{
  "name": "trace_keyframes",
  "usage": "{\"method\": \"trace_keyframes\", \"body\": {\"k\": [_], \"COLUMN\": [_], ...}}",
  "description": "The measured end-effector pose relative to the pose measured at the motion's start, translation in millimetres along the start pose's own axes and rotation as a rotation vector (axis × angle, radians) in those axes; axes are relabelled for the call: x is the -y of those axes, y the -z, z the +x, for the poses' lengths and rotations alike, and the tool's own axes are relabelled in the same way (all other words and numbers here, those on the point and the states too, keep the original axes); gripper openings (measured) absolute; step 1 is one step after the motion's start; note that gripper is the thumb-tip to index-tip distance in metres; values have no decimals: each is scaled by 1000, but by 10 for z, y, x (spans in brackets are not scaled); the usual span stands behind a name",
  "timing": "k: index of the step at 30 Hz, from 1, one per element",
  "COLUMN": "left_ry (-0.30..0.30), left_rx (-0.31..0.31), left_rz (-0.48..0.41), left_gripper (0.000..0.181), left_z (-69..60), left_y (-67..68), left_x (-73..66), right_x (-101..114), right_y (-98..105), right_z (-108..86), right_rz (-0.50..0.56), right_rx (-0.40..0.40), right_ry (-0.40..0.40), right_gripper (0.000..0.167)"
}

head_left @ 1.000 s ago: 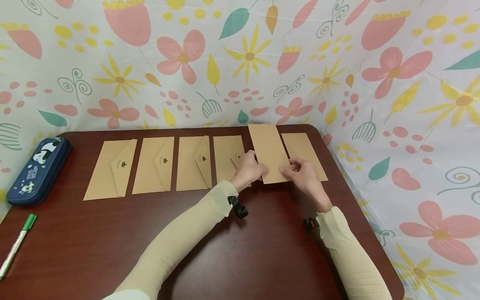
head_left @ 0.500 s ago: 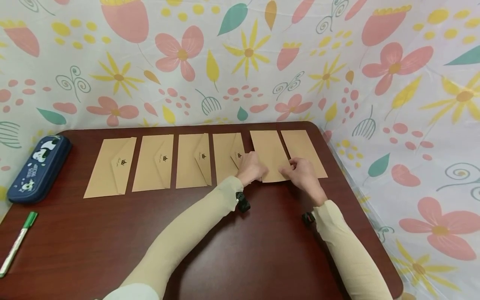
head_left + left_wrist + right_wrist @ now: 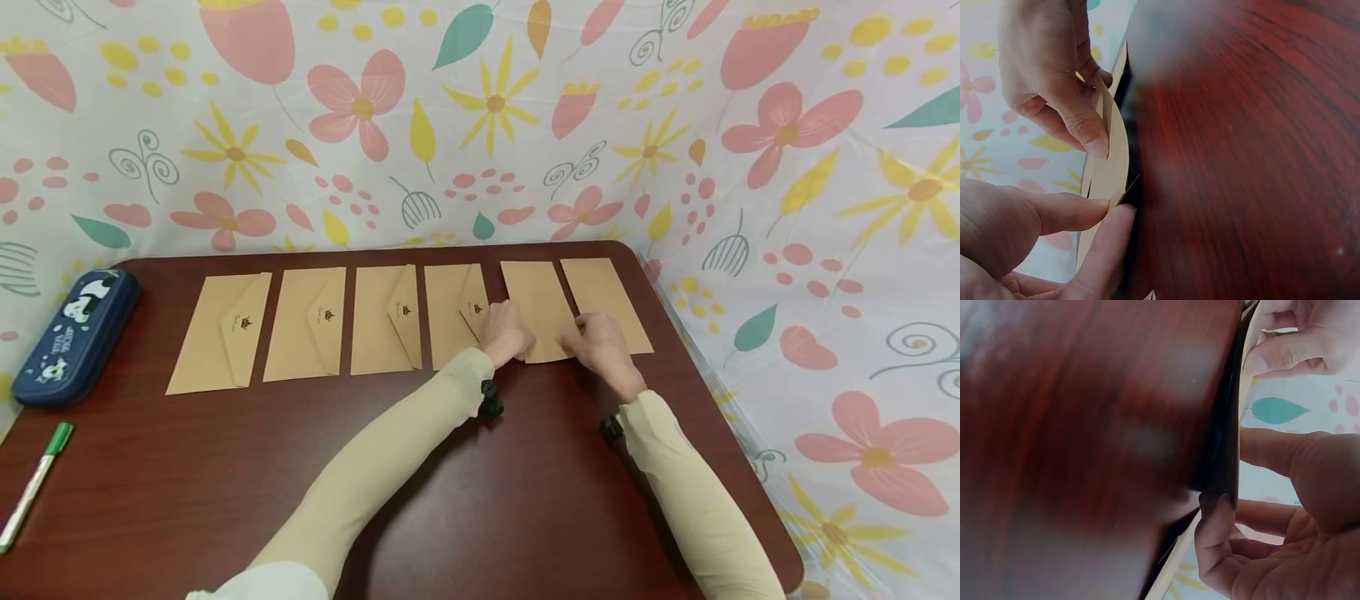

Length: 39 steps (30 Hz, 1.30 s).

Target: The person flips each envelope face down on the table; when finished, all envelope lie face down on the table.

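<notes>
Patterned floral sheeting (image 3: pixel 495 167) rises behind the scene at 12 o'clock and runs round to 3; whether it is one piece or more, I cannot tell. Before it stands one dark red-brown worktop (image 3: pixel 420 467), the centre of the clock used here.

Two cream sleeves cover the arms: the left sleeve (image 3: pixel 390 462) from 6 o'clock, the right sleeve (image 3: pixel 697 492) from 4.

Six tan envelopes (image 3: pixel 202 342) lie in one row from 10 o'clock to 2. The four nearest 10 have their flaps uppermost; the two nearest 2 show plain faces. One dark blue pencil case (image 3: pixel 75 337) with panda pictures sits between 9 and 10.

Two hands hold the fifth envelope (image 3: pixel 538 312), at about 2. The left hand (image 3: pixel 508 332) has its fingers (image 3: pixel 1107 244) pinched on that envelope's 7 o'clock corner; the right hand (image 3: pixel 603 346) has its fingers clamped at the 5 o'clock corner. The near edge bows between them.

Two black wrist devices (image 3: pixel 491 402) show, one per arm. One green-capped pen (image 3: pixel 33 492) lies near 9. Smallest are four crown prints (image 3: pixel 246 323), one per visible flap.
</notes>
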<state>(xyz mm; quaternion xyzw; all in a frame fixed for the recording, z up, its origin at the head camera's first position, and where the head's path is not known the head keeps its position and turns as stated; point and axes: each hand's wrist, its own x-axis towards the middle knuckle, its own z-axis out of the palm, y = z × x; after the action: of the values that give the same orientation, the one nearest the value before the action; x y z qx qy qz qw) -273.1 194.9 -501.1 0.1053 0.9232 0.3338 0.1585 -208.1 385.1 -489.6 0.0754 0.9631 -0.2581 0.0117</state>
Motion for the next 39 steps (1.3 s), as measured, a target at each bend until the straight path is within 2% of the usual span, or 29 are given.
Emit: {"method": "trace_keyframes", "body": {"k": [3,5,8,12,17,22,25,27,29,32,33,34,37,38,39], "left_ry": [-15,-22,-32,-43,-42,-41,-70,-104,-143,-180,-184,-187,-174,-169,-181], "left_rx": [-8,0,19,30,29,31,2,-21,-58,-91,-102,-113,-77,-63,-65], "left_rz": [-5,-10,-7,11,19,14,31,36,36,-27,-54,-68,-138,-150,-156], "left_gripper": [18,19,21,24,26,26,29,29,26,13,17,25,44,45,46], "left_z": [15,10,-14,-58,-66,-41,-27,7,42,34,8,-24,-305,-407,-439], "left_y": [-5,-1,5,21,22,11,6,-15,-38,-32,-17,1,235,326,347], "left_x": [7,6,-5,-33,-41,-26,-7,27,66,102,102,102,13,-16,16], "right_x": [-22,45,-15,-170,-347,-391,-352,-213,33,448,526,644,805,846,887], "right_y": [-26,8,-34,-146,-254,-281,-261,-191,-85,60,66,91,68,49,33], "right_z": [42,19,57,156,274,315,290,180,-4,-292,-340,-403,-470,-475,-484], "right_rz": [-20,-39,-52,-86,-165,-180,-154,-122,-81,-50,-50,-41,-32,-31,-22], "right_rx": [-15,6,19,13,-16,-17,-46,-75,-95,-90,-86,-61,-31,-21,-15], "right_ry": [-1,-21,-22,-9,50,62,74,80,84,80,80,67,68,67,70], "right_gripper": [37,40,51,48,48,43,40,42,41,47,48,48,48,49,49]}}
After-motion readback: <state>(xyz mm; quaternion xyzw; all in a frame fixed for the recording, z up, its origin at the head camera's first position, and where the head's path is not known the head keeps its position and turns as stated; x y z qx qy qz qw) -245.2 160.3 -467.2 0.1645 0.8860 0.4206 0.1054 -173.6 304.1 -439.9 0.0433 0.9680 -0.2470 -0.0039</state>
